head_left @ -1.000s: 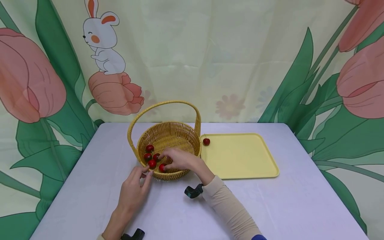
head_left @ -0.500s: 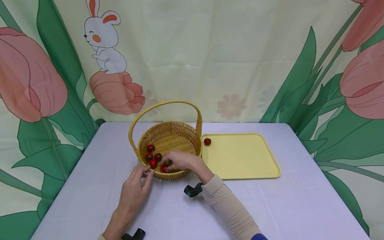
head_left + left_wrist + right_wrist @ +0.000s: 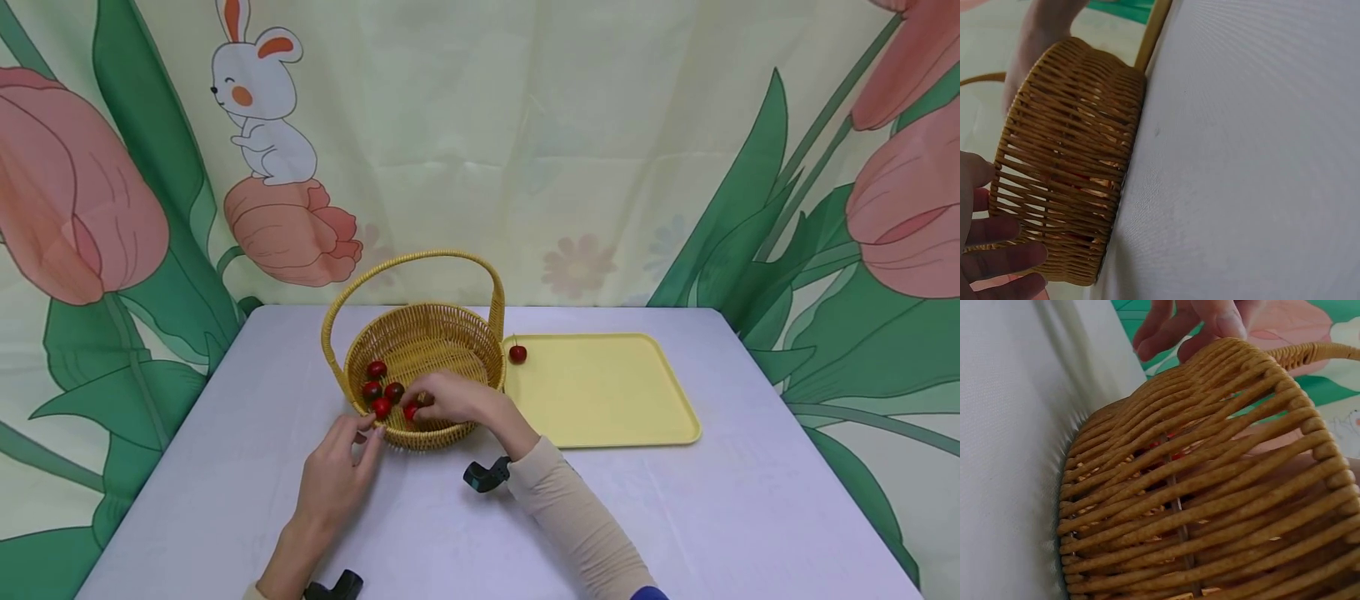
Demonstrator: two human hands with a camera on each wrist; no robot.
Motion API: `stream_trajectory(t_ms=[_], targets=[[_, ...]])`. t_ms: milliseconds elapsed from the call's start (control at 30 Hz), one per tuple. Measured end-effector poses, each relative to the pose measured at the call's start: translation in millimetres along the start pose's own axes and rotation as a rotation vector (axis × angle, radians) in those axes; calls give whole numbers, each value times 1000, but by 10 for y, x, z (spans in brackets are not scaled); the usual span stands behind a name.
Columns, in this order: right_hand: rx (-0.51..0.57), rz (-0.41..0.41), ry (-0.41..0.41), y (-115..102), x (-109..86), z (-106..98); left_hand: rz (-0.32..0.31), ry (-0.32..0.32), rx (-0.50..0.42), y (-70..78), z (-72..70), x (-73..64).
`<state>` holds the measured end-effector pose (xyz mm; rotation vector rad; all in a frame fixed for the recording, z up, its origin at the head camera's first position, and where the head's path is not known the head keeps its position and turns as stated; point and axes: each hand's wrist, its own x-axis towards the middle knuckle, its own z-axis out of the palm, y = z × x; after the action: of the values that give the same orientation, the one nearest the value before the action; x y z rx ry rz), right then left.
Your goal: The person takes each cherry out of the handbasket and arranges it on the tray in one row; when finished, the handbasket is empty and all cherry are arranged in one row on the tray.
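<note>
Left hand (image 3: 333, 471) pinches basket rim (image 3: 431, 434); cherry (image 3: 410, 412) lies against right hand (image 3: 454, 397), apparently pinched.

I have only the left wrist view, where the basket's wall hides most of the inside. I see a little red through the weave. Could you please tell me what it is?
Observer: In the head view, four red cherries lie close together at the left side of the basket.
Operator: Thank you. Is there something else in there?
Observer: Yes, the fingers of the right hand are at a fifth cherry; I cannot tell if they grip it.
Operator: Understood. Is any fruit also outside?
Observer: Yes, a single cherry lies in the far left corner of the yellow tray, as the head view shows it.
</note>
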<state>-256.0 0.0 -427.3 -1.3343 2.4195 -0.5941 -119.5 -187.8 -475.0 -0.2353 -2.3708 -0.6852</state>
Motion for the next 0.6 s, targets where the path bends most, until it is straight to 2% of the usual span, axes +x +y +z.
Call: stream_trajectory(t_ms=[300,600], targets=[[-25,4,98,13,-146,-119,8,1,3,-1,0,-5],[27,38,224,54,-357,-237,19,16,-10,17,-12,-4]])
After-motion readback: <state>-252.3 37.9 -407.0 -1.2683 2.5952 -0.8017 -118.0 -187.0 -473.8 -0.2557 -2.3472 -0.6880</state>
